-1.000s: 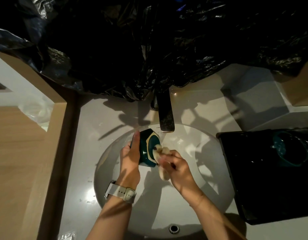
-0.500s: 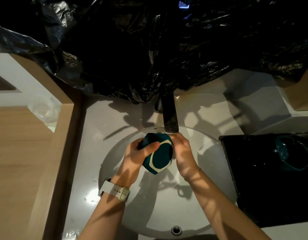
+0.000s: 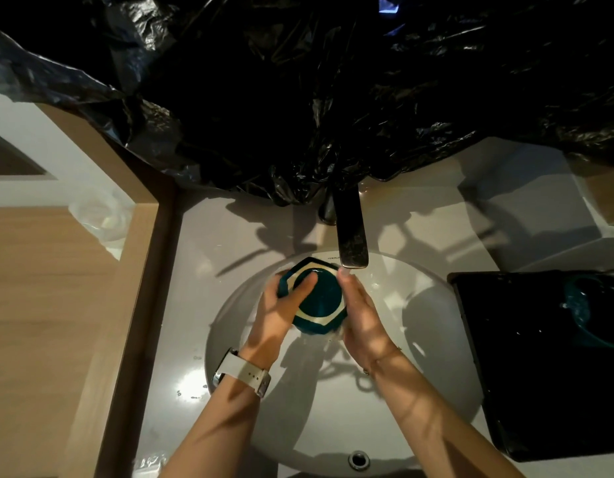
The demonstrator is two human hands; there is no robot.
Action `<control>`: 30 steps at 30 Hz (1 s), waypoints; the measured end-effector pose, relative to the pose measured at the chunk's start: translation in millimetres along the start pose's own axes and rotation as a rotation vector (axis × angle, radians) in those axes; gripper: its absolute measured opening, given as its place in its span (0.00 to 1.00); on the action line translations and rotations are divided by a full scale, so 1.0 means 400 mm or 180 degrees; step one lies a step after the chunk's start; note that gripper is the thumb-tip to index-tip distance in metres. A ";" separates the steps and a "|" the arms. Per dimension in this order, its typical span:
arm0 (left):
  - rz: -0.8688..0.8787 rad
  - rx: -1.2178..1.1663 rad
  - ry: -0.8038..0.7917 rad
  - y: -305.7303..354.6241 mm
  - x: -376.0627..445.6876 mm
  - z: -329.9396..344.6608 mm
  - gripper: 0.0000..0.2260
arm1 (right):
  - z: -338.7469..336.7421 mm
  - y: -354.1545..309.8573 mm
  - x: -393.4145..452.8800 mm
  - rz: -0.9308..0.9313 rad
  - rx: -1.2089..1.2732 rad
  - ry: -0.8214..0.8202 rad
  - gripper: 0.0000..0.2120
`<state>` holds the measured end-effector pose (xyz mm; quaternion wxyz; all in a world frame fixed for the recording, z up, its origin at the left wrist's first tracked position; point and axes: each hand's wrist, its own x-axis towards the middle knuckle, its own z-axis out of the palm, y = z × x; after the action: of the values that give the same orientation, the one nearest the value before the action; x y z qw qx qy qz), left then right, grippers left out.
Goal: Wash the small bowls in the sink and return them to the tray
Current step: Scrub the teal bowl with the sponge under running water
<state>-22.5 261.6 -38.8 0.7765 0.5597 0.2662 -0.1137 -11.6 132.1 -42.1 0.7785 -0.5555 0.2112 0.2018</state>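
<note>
Head view, one entry.

1. Small bowl [image 3: 315, 298], teal w/ cream hexagonal band, glazed, faceted sides. We hold it over the sink [image 3: 419, 391], just under the faucet [image 3: 350, 236], underside toward the camera, mouth turned away.
2. Left hand [image 3: 281, 312]: curled round the bowl's left side, thumb laid across its base, firm grip. White watch strap on that wrist.
3. Right hand [image 3: 360, 312]: fingers fairly straight, pressed flat against the bowl's right flank, fingertips up at the spout; we can't tell if anything is tucked in the palm.
4. Tray [image 3: 505, 391]: black, flat, rimmed, on the counter right of the sink; a second teal bowl [image 3: 595, 315] sits in it, dim.
5. Black plastic sheeting [image 3: 333, 98], crinkled, glossy, hangs behind the faucet.

Key relation: tray lies to our right, so the right hand is the nearer one for the return; bowl's axis runs roughly toward us and will need righting. We judge rinsing is under way; wet glaze likely slippery.
</note>
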 end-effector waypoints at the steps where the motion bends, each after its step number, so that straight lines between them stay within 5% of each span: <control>1: -0.0057 -0.0037 0.0002 -0.001 0.003 0.000 0.12 | 0.001 0.000 -0.003 0.0043 0.0040 -0.0005 0.24; 6: -0.0391 -0.0439 0.0234 -0.014 0.023 -0.005 0.09 | -0.009 0.043 -0.052 0.0263 0.0904 -0.0375 0.13; 8: -0.0447 -0.0550 0.0261 -0.017 0.021 -0.003 0.09 | -0.021 0.044 -0.069 0.0160 0.1230 -0.0538 0.17; 17: -0.0431 -0.1137 -0.0255 -0.032 -0.002 0.000 0.14 | -0.027 -0.027 -0.008 0.0530 0.0483 -0.0516 0.26; 22: -0.0434 -0.0651 -0.0670 -0.030 0.012 -0.023 0.19 | -0.026 -0.031 -0.002 0.1006 0.0928 -0.0763 0.27; 26: -0.0722 0.0139 -0.0766 -0.033 0.006 -0.019 0.23 | -0.025 -0.023 -0.010 0.0627 0.0732 -0.0563 0.26; 30: -0.1315 -0.0354 -0.0671 -0.020 0.011 0.005 0.27 | -0.012 -0.015 -0.043 0.0301 0.0099 -0.0412 0.20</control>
<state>-22.0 257.6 -47.2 0.7899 0.4347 0.2984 -0.3130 -23.1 124.4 -29.2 0.7887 -0.5185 0.1896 0.2706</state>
